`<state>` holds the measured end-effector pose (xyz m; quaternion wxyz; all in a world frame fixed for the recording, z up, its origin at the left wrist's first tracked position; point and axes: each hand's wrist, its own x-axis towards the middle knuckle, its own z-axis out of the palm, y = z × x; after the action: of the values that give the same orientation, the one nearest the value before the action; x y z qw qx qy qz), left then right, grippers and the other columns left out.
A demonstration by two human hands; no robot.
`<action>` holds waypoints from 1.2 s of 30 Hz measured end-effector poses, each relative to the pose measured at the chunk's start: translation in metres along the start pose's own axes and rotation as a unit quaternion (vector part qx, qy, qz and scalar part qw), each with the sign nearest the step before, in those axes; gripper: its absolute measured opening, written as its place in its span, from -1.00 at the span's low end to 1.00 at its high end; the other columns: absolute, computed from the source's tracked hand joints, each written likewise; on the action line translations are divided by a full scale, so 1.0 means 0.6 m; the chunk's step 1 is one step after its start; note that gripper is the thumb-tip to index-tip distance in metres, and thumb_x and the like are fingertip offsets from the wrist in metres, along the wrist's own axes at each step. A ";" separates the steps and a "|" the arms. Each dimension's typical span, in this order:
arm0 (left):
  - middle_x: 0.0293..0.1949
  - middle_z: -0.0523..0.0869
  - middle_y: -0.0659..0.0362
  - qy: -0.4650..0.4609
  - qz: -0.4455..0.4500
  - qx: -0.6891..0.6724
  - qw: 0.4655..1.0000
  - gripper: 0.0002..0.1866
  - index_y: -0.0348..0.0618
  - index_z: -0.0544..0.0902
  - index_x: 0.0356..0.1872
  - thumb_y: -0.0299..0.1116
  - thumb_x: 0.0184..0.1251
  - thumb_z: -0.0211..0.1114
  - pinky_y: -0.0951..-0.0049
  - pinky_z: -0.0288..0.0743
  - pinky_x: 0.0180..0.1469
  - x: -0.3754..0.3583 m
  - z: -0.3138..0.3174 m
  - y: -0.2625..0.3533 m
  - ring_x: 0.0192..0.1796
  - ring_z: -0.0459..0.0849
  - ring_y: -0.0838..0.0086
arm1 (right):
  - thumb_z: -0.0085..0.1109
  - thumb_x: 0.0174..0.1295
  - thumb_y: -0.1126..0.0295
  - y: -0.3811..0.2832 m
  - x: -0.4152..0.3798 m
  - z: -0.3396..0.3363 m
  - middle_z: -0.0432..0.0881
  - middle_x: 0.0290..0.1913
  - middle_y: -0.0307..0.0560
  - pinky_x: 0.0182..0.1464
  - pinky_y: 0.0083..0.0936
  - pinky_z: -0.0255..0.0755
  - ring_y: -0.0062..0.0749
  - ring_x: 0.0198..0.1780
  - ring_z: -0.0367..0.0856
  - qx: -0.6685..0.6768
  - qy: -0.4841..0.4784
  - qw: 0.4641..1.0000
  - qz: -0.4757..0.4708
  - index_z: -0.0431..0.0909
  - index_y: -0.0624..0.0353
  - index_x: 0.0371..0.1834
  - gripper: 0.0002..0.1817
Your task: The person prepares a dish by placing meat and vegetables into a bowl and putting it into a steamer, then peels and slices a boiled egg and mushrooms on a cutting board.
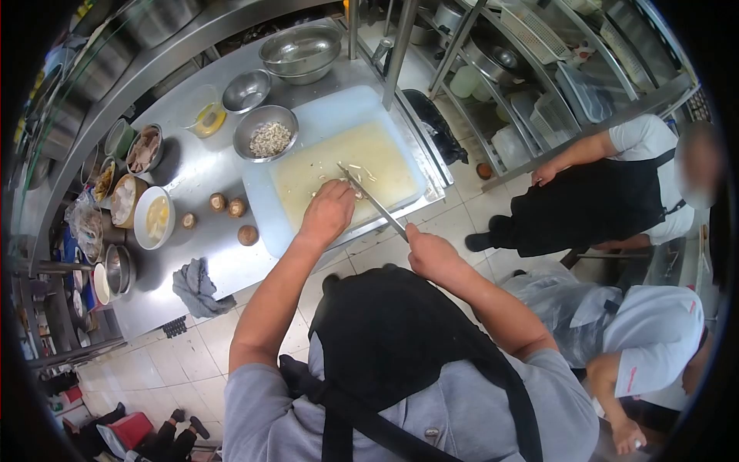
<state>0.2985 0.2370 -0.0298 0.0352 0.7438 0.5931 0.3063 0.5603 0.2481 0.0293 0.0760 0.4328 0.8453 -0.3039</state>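
My right hand [433, 252] is wrapped round the handle of a knife [379, 206], whose blade slants up and left across the cutting board [385, 158]. Close beside the blade, my left hand [329, 209] presses down with curled fingers on what looks like a pale mushroom piece, mostly hidden under the fingertips. Thin pale slivers lie scattered around the blade on the yellowish board. Beyond the left hand stands a metal bowl [248, 146] of chopped pale bits. Several whole brown mushrooms [237, 206] sit on the steel table left of the board.
A white bowl [156, 219], a container of yellow liquid [206, 123] and large metal bowls [300, 52] stand on the table. A grey cloth [198, 289] lies at its near edge. Two people are at my right, one in a black apron [600, 196]. Metal shelving [539, 85] rises behind.
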 end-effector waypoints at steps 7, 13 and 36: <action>-0.06 0.71 0.08 0.008 0.036 0.008 0.999 -0.85 -0.23 0.71 -0.18 -0.49 0.25 0.28 0.22 0.58 0.18 0.007 -0.003 -0.001 0.13 0.64 0.18 | 0.06 0.19 0.58 -0.012 -0.007 -0.027 0.67 -0.34 0.29 -0.13 0.07 0.53 0.27 -0.21 0.68 -0.032 0.002 0.999 -0.018 0.32 0.34 0.00 -0.69; -0.11 0.69 0.09 -0.016 0.036 0.004 0.999 -0.84 -0.21 0.70 -0.17 -0.49 0.25 0.27 0.23 0.60 0.13 0.008 -0.006 0.001 0.08 0.65 0.19 | 0.06 0.19 0.60 -0.033 -0.027 -0.054 0.68 -0.33 0.28 -0.15 0.06 0.54 0.25 -0.21 0.69 -0.089 -0.006 0.996 -0.009 0.32 0.33 -0.01 -0.70; 0.03 0.65 0.00 -0.022 0.031 -0.009 0.999 -0.76 -0.29 0.68 -0.08 -0.41 0.31 0.21 0.17 0.56 0.18 -0.006 0.010 -0.003 0.09 0.63 0.08 | 0.03 0.22 0.52 -0.013 -0.006 -0.027 0.69 -0.29 0.42 -0.04 0.19 0.52 0.40 -0.18 0.68 -0.131 -0.015 0.991 -0.016 0.41 0.36 -0.02 -0.73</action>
<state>0.2998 0.2358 -0.0369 0.0455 0.7682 0.5658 0.2961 0.5587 0.2516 0.0470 0.1401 0.4006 0.8836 -0.1980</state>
